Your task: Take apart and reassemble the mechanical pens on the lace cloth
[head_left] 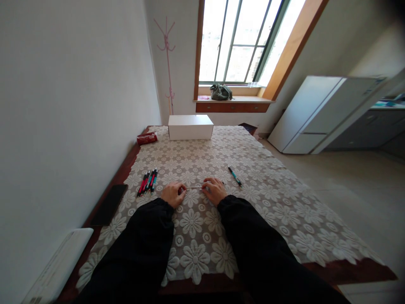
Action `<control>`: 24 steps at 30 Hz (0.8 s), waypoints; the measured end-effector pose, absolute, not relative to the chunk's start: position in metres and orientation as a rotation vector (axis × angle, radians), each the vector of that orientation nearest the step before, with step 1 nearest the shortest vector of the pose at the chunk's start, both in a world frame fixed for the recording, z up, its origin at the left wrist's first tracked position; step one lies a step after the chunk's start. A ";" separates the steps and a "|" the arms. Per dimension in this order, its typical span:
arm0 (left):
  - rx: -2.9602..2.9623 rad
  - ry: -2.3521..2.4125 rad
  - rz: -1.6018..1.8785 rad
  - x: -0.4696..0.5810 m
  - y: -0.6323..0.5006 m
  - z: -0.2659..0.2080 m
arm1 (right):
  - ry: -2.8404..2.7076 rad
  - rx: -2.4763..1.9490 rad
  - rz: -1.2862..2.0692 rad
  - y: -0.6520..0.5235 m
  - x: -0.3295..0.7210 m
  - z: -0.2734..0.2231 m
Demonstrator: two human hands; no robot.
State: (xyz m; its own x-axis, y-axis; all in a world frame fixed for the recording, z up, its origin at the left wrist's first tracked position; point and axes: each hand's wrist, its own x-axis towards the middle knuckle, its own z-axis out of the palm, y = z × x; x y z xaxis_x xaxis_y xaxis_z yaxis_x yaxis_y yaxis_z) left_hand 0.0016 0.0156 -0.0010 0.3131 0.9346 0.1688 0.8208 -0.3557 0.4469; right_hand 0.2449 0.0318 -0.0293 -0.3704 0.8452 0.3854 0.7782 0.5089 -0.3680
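Low over the lace tablecloth, a thin pale rod (193, 187) that looks like a pen refill stretches between my two hands. My left hand (174, 194) pinches its left end with closed fingers. Closed around the right end are the fingers of my right hand (214, 190); a small dark tip shows just past that hand. Several pens (147, 182) with red or teal barrels lie side by side to the left of my left hand. A single teal and black pen (234, 176) rests on the cloth to the right of my right hand.
A white box (190, 127) stands at the table's far end, beside a dark red packet (147, 138). Along the left edge lie a black phone-like slab (110, 205) and a white flat object (58, 266). Floral lace tablecloth (194, 257) covers the table.
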 end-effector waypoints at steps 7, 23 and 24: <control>2.288 1.588 0.589 0.001 0.015 0.000 | -2.232 -1.335 0.132 0.033 0.245 -0.032; 2.274 1.571 0.579 0.001 0.015 0.000 | -2.288 -1.276 0.125 0.028 0.240 -0.024; 2.270 1.573 0.574 0.001 0.015 0.001 | -2.290 -1.275 0.123 0.029 0.240 -0.025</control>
State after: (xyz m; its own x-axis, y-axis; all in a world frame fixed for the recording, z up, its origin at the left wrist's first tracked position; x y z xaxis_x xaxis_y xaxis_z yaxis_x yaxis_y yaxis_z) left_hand 0.0008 0.0153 0.0008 0.3133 0.9388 0.1434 0.8103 -0.3430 0.4751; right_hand 0.2404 0.0287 -0.0249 -0.4279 0.8158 0.3891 0.7694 0.5547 -0.3168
